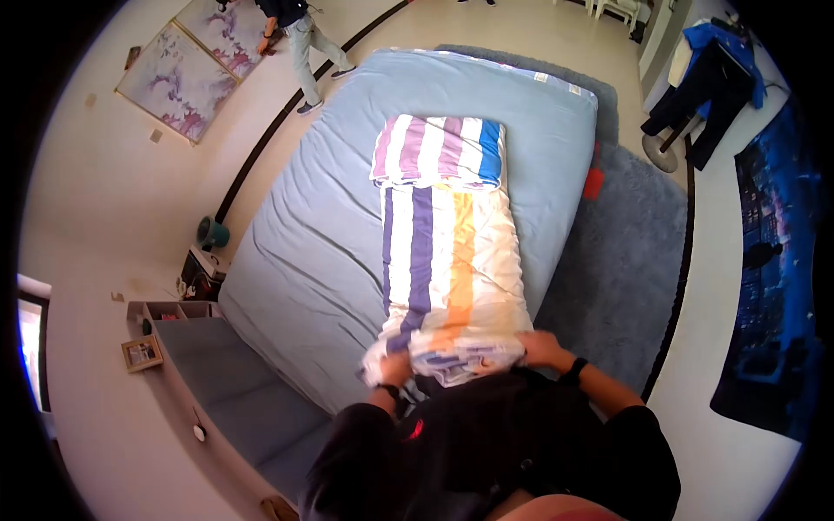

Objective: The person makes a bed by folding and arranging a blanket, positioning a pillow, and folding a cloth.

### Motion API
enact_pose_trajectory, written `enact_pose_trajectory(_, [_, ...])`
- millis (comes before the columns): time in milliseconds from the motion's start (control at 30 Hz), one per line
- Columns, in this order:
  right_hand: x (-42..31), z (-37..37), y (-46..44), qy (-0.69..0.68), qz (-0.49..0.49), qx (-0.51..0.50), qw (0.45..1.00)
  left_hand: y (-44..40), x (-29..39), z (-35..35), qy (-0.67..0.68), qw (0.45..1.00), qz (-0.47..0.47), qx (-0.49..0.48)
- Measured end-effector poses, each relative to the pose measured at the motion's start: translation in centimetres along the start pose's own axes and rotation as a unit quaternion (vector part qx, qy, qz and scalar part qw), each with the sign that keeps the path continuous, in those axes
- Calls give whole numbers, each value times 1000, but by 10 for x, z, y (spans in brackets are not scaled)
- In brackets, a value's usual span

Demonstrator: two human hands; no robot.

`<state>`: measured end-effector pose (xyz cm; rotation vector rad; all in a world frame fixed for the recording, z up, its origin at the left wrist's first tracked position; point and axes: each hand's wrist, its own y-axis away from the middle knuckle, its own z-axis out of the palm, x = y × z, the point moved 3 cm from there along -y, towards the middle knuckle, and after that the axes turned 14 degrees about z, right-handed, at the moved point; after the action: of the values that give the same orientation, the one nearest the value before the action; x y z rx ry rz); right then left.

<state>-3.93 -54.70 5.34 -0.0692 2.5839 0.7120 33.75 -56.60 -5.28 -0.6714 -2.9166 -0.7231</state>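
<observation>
A striped quilt [447, 252] lies lengthwise down the middle of the bed, narrowed into a long strip. Its far end is folded over into a thick pad with purple, white and blue stripes. The near end is turned up in front of my body. At the left corner of that end, my left hand [395, 369] is closed on the fabric, a little blurred. My right hand [542, 349] grips the right corner, fingers partly hidden by the cloth.
The bed [313, 208] has a wrinkled grey-blue sheet. A grey headboard [226, 369] stands at near left, and a grey rug [625, 234] lies along the right. A person [300, 43] walks beyond the bed's far left. Clothes [708, 78] hang on a stand at right.
</observation>
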Motion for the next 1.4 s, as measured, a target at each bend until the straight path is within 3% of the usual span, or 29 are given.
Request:
enact_pose_trajectory(33, [1,-20,-8,10,-20,56,998,-16,-9,-29,-40,997,35,55])
enact_pose_trajectory(67, [-3,-46,-12,-2,-87,173,981,-34,-20,-56,-134,955,126,230])
enact_pose_trajectory(100, [-9,-73,-15,-2,-126,253,959,-51,-23,-106,-99,972,142,160])
enact_pose_trajectory(133, [-33,-115,-6,29,-115,301,946,-61,-24,-153,-134,959,152,198])
enact_pose_trajectory(167, [-45,-143,1,46,-103,340,934,-63,-22,-201,-185,902,188,342])
enact_pose_trajectory(200, [-62,-173,15,34,-142,393,908,-54,-13,-250,-129,933,106,318])
enact_pose_trajectory(267, [-83,-203,42,34,-173,450,875,-32,-4,-312,-177,904,125,369])
enact_pose_trajectory(333, [-79,-194,54,23,-168,436,884,-4,20,-345,-176,886,149,403])
enact_pose_trajectory(367, [-76,-189,61,13,-162,425,890,3,26,-340,-179,884,132,411])
enact_pose_trajectory(467, [-37,-127,53,10,-95,274,957,7,34,-259,-151,947,55,279])
enact_pose_trajectory(533, [-4,-73,44,27,-32,143,989,4,34,-148,-84,988,13,131])
enact_pose_trajectory(567, [11,-51,41,27,-32,141,989,14,46,-98,-33,999,-22,8])
enact_pose_trajectory(633, [38,-11,36,0,-9,7,1000,45,75,-47,59,996,-71,8])
enact_pose_trajectory(700, [54,5,32,-8,-22,9,1000,55,88,-7,86,989,-114,31])
enact_pose_trajectory(733, [63,2,26,-13,-38,13,999,46,92,-16,68,987,-145,-28])
enact_pose_trajectory(800, [81,-4,20,-12,-31,11,999,34,100,-45,27,995,-95,-27])
enact_pose_trajectory(933, [92,-2,32,-52,-50,9,997,11,96,-68,20,988,-60,-142])
enact_pose_trajectory(1000, [89,-4,37,-68,-38,-22,997,4,94,-78,-6,992,-11,-126])
enact_pose_trajectory(1167, [92,-13,29,-76,-56,-29,995,8,96,-65,17,991,-121,-52])
enact_pose_trajectory(1300, [95,-21,5,-49,-50,-78,994,28,105,-61,53,989,-129,-48])
enact_pose_trajectory(1333, [101,-25,-5,-59,-63,-96,992,30,104,-58,80,990,-98,-56])
enact_pose_trajectory(1400, [84,-79,-28,49,-45,-108,992,15,97,-77,83,994,-42,-62])
